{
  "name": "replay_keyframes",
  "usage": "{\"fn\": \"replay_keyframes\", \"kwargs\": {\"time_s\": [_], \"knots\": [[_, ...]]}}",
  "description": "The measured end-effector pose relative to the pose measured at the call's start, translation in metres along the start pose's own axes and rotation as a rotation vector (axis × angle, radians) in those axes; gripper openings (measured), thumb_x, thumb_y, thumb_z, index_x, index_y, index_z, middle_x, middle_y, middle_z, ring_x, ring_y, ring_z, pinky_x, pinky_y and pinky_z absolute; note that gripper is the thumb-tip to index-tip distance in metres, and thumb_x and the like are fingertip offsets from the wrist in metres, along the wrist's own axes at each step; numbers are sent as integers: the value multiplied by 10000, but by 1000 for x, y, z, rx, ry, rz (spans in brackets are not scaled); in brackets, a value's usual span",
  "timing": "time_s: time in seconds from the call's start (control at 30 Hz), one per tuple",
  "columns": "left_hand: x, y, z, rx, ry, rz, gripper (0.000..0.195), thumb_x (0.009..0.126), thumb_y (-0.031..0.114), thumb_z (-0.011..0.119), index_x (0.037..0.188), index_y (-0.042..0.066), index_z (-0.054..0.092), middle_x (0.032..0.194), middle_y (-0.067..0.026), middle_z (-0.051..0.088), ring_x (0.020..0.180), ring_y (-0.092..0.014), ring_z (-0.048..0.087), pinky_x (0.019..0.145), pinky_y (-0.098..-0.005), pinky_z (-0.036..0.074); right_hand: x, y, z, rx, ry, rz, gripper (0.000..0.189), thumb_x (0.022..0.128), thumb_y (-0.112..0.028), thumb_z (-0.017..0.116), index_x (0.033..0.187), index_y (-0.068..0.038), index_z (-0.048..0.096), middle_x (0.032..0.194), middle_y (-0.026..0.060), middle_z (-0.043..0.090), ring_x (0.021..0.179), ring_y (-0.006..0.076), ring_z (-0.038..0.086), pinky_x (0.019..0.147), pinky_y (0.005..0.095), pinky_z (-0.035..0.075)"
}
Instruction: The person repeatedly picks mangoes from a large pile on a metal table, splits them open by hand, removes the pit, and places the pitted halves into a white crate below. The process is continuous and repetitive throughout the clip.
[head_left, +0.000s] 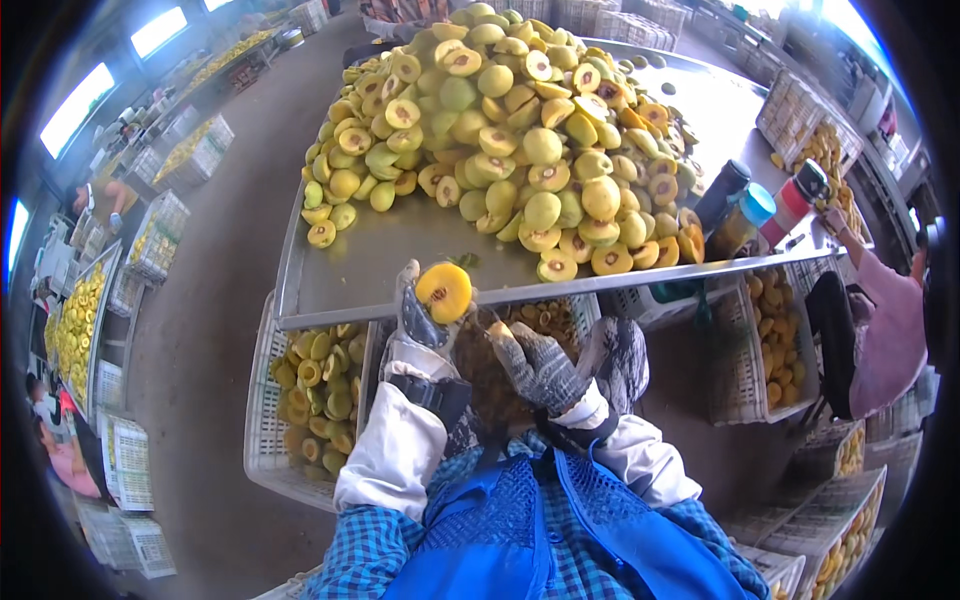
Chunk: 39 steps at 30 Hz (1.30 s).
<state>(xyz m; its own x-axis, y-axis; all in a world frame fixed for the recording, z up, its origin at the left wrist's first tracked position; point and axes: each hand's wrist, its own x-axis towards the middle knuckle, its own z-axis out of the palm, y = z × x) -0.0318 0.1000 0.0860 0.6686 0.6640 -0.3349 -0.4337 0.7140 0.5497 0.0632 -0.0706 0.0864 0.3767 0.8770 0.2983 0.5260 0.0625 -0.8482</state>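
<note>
My left hand (429, 315), in a grey and dark glove, holds a halved yellow peach (444, 293) at the near edge of a metal table. The cut face is turned up and has a brownish hollow at its centre. Just right of it is my right hand (541, 366), in a grey knitted glove, with its fingers curled towards the fruit. Something thin shows by its fingertips, too blurred to name. On the table top (375, 259) lies a large heap of halved peaches (517, 142), many with the pit still showing.
Below the table edge, a white plastic crate (262, 450) of peach halves stands left; a container of brown pits and scraps (547, 319) lies under my hands. Several drink bottles (750, 210) stand on the table's right. A person in pink (892, 330) sits beyond, near another crate (739, 360).
</note>
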Motion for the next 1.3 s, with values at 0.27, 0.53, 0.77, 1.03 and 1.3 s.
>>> {"fn": "replay_keyframes", "kwargs": {"time_s": [0.27, 0.53, 0.77, 1.03, 1.3], "knots": [[-26, -56, 12, 200, 242, 314, 479, 921, 517, 476, 1041, 73, 610, 832, -94, 630, 738, -233, 623, 698, -347, 543, 1, -21, 5, -267, -23, 87, 359, 960, -389, 451, 916, -44, 541, 681, 259, 603, 658, 434, 605, 565, 532, 446], [-35, -45, 28, 88, 278, 108, 419, 893, 471, 519, 991, 76, 619, 844, -97, 623, 721, -238, 608, 645, -338, 528, -14, 7, 27, -190, -26, 154, 406, 970, -407, 405, 968, -21, 530, 699, 259, 610, 696, 459, 600, 620, 553, 447], [-18, -63, 3, 81, 290, 218, 401, 884, 439, 542, 951, 50, 614, 825, -100, 624, 696, -238, 614, 609, -343, 530, -12, -3, 20, 34, -70, 301, 393, 975, -362, 430, 939, -1, 582, 784, 277, 620, 749, 440, 606, 623, 519, 449], [-23, -80, 17, 173, 316, 387, 372, 918, 380, 507, 868, 26, 610, 818, -127, 636, 698, -254, 624, 639, -347, 541, -12, -23, -17, 465, -286, 519, 538, 983, -458, 418, 906, 26, 640, 678, 90, 619, 607, 226, 570, 571, 349, 431], [-46, -74, 22, 64, 64, 17, 385, 931, 394, 505, 847, 41, 630, 811, -158, 670, 701, -282, 646, 598, -355, 552, -25, -15, -35, 1334, -568, 769, 455, 941, -534, 489, 811, -101, 547, 608, -38, 489, 465, 48, 412, 414, 194, 304]]}}
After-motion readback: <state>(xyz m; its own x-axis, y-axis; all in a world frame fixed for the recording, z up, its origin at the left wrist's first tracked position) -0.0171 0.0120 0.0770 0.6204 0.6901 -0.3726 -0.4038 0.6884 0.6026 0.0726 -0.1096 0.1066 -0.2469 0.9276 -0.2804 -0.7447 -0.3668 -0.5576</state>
